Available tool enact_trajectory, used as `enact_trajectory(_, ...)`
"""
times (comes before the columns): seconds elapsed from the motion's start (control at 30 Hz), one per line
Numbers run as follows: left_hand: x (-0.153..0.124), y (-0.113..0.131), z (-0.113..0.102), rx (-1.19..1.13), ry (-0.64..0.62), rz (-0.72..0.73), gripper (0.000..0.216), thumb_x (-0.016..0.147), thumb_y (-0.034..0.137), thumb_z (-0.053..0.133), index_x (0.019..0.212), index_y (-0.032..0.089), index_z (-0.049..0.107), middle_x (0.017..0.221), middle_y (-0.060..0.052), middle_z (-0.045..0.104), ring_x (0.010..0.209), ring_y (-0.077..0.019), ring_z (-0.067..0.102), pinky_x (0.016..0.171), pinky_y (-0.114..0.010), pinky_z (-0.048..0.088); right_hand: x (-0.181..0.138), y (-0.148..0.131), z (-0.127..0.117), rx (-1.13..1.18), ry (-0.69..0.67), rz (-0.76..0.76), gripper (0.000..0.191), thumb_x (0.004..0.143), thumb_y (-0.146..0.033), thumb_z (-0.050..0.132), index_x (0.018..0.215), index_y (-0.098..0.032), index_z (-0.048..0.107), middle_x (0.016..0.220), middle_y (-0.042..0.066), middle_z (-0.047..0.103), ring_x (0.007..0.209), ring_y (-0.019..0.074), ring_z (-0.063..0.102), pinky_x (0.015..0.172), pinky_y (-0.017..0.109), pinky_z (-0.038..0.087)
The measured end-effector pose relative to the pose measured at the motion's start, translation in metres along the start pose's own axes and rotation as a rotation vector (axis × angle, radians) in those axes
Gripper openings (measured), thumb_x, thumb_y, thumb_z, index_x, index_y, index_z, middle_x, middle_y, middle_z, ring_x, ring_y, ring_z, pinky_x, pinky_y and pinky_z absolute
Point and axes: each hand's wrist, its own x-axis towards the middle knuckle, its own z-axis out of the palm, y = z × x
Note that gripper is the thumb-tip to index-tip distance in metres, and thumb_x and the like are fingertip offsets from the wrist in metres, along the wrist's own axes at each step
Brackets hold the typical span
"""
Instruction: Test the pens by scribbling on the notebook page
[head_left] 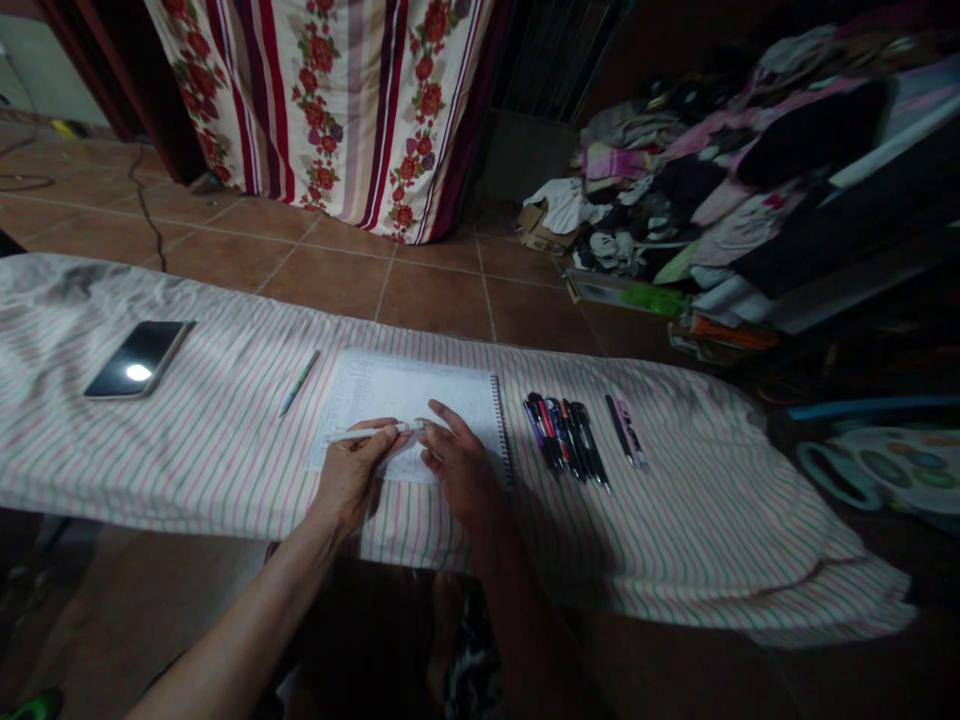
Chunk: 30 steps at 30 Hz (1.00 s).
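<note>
L hand (352, 465) closed in a pinch on white pen (352, 434), thumb + fingertips on the barrel, remaining fingers curled under. Pen held approx. level over the lower half of the page, one end toward 9 o'clock, other toward 3. R hand (459, 465) at pen's 3 o'clock end, index finger extended toward 11, others loosely bent; can't tell if it grips or just touches that end, fingers block the view.

Spiral notebook (450, 385) open flat under both hands, wire binding on its 3 o'clock edge, page w/ faint writing, too small to read. W/ notebook as clock center: lone pen (300, 382) at approx. 9-10, just beside page, slanted 1-to-7. Phone (139, 360) farther out at 9-10, screen up, bright spot on glass. Row of pens (566, 440) at 3, nr binding, mixed dark, purple + red, side by side, slanted 11-to-5. Farther at 3: black pen (619, 430) + pink pen (631, 432), next to each other, same slant.

All on striped cloth (705, 500). Beyond it: floral curtain (322, 100) at 11-12, tiled floor (435, 290) at 12, clothes pile (720, 170) at approx. 2, rather dark.
</note>
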Motion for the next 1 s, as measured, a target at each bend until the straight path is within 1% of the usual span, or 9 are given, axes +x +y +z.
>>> enact_trajectory(0.07, 0.000, 0.000, 0.000, 0.007, 0.001, 0.000, 0.025, 0.059, 0.017, 0.077, 0.080, 0.010, 0.066, 0.074, -0.008, 0.072, 0.073, -0.0168, 0.069, 0.078, -0.026, 0.054, 0.000, 0.001, -0.001, 0.008, -0.006, 0.015, 0.043, 0.058, -0.041, 0.075, 0.094, -0.023, 0.062, 0.079, -0.001, 0.063, 0.069, 0.0091, 0.057, 0.057, 0.019, 0.041)
enact_trajectory(0.13, -0.001, 0.001, 0.001, 0.013, 0.007, -0.016, 0.025, 0.059, 0.016, 0.077, 0.080, 0.010, 0.066, 0.072, -0.008, 0.072, 0.071, -0.0167, 0.069, 0.077, -0.027, 0.054, 0.002, 0.004, -0.001, -0.060, 0.046, -0.016, 0.036, 0.060, -0.048, 0.072, 0.077, -0.018, 0.061, 0.071, -0.001, 0.061, 0.060, 0.0077, 0.053, 0.050, 0.018, 0.037)
enact_trajectory(0.23, -0.002, 0.002, 0.003, 0.021, 0.007, -0.027, 0.025, 0.058, 0.016, 0.077, 0.079, 0.009, 0.066, 0.071, -0.008, 0.072, 0.070, -0.0161, 0.069, 0.077, -0.026, 0.054, 0.007, 0.008, -0.002, -0.180, 0.096, -0.115, 0.033, 0.060, -0.046, 0.072, 0.063, -0.016, 0.057, 0.058, -0.003, 0.056, 0.049, 0.0053, 0.042, 0.045, 0.018, 0.029)
enact_trajectory(0.37, -0.001, 0.001, 0.003, 0.029, 0.016, -0.025, 0.026, 0.058, 0.017, 0.078, 0.079, 0.009, 0.065, 0.072, -0.008, 0.072, 0.071, -0.0158, 0.069, 0.077, -0.025, 0.053, 0.006, 0.004, -0.002, -0.130, 0.077, -0.109, 0.026, 0.056, -0.035, 0.074, 0.070, -0.017, 0.062, 0.063, -0.004, 0.057, 0.053, 0.0045, 0.043, 0.051, 0.018, 0.034)
enact_trajectory(0.5, 0.000, 0.001, 0.002, 0.030, 0.012, -0.012, 0.027, 0.058, 0.018, 0.078, 0.080, 0.010, 0.065, 0.074, -0.008, 0.072, 0.072, -0.0162, 0.069, 0.077, -0.026, 0.053, 0.000, -0.002, -0.001, -0.060, 0.032, -0.014, 0.043, 0.056, -0.035, 0.076, 0.094, -0.023, 0.062, 0.075, -0.003, 0.061, 0.065, 0.0072, 0.053, 0.057, 0.019, 0.039)
enact_trajectory(0.57, 0.000, 0.001, 0.002, 0.033, 0.001, -0.008, 0.028, 0.057, 0.019, 0.078, 0.080, 0.010, 0.065, 0.073, -0.008, 0.072, 0.072, -0.0165, 0.069, 0.077, -0.027, 0.053, 0.000, -0.002, -0.002, -0.076, 0.040, 0.003, 0.040, 0.057, -0.042, 0.074, 0.089, -0.021, 0.062, 0.077, -0.002, 0.062, 0.064, 0.0075, 0.054, 0.053, 0.018, 0.038)
enact_trajectory(0.7, -0.002, 0.000, 0.002, 0.060, -0.010, -0.007, 0.029, 0.056, 0.020, 0.079, 0.080, 0.010, 0.066, 0.071, -0.007, 0.072, 0.070, -0.0160, 0.069, 0.077, -0.026, 0.053, 0.004, 0.003, -0.003, -0.173, 0.070, -0.055, 0.037, 0.058, -0.049, 0.072, 0.063, -0.016, 0.056, 0.058, -0.003, 0.056, 0.049, 0.0051, 0.043, 0.043, 0.018, 0.028)
enact_trajectory(0.83, 0.000, 0.000, 0.001, 0.057, 0.008, 0.010, 0.028, 0.056, 0.020, 0.079, 0.079, 0.010, 0.066, 0.070, -0.007, 0.072, 0.070, -0.0158, 0.069, 0.078, -0.027, 0.053, 0.007, 0.003, -0.004, -0.151, 0.058, -0.133, 0.029, 0.056, -0.039, 0.074, 0.066, -0.016, 0.058, 0.058, -0.002, 0.059, 0.047, 0.0047, 0.041, 0.044, 0.019, 0.028)
enact_trajectory(1.0, 0.003, 0.000, 0.000, 0.022, 0.007, 0.017, 0.024, 0.059, 0.016, 0.077, 0.079, 0.009, 0.066, 0.072, -0.007, 0.072, 0.071, -0.0163, 0.069, 0.080, -0.029, 0.053, 0.006, -0.001, -0.004, -0.079, 0.044, -0.079, 0.027, 0.055, -0.034, 0.075, 0.070, -0.017, 0.061, 0.065, -0.002, 0.063, 0.051, 0.0046, 0.046, 0.049, 0.018, 0.034)
